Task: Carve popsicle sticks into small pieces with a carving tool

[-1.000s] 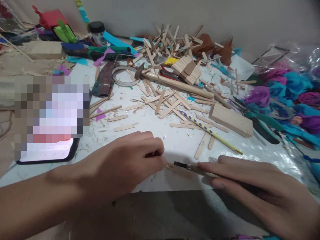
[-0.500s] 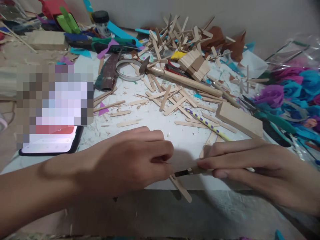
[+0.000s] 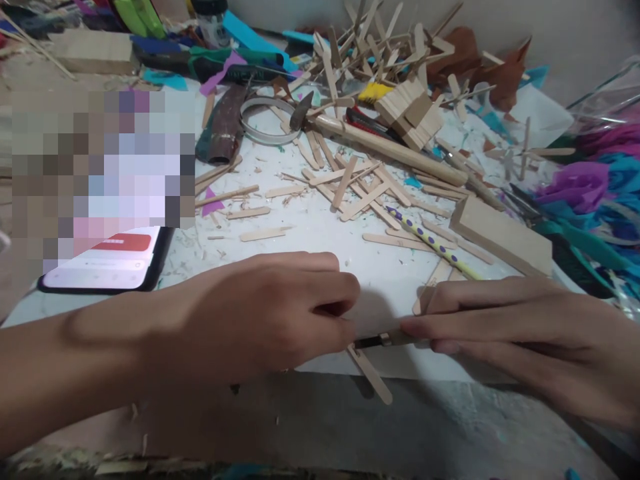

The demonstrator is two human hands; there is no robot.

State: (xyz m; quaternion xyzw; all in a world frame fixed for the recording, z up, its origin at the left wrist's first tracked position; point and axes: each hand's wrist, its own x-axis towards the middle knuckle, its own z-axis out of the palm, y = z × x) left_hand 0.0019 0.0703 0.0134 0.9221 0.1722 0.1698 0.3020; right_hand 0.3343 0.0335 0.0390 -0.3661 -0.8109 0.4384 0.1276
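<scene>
My left hand [image 3: 290, 317] is closed on a popsicle stick [image 3: 371, 376], whose rounded lower end sticks out past the front edge of the white sheet. Between the thumb and fingers of my right hand [image 3: 500, 333] is a small carving knife [image 3: 385, 339], pointing left. Its dark metal shank reaches the stick just beside my left thumb; the very tip is hidden there. Behind the hands, a heap of loose popsicle sticks [image 3: 360, 197] lies on the white sheet [image 3: 320, 243], along with a yellow pencil with purple dots [image 3: 430, 243].
A phone [image 3: 107, 267] lies at left. Farther back are a hammer [image 3: 385, 147], a roll of tape [image 3: 273, 137] and a pile of crossed stick pieces [image 3: 370, 50]. At right are a wooden block [image 3: 503, 233], green-handled pliers [image 3: 575, 257] and crepe-paper flowers [image 3: 580, 183].
The view has shifted, so the table things sit slightly higher and mostly farther right. Both hands keep their grips, with the knife still against the stick.
</scene>
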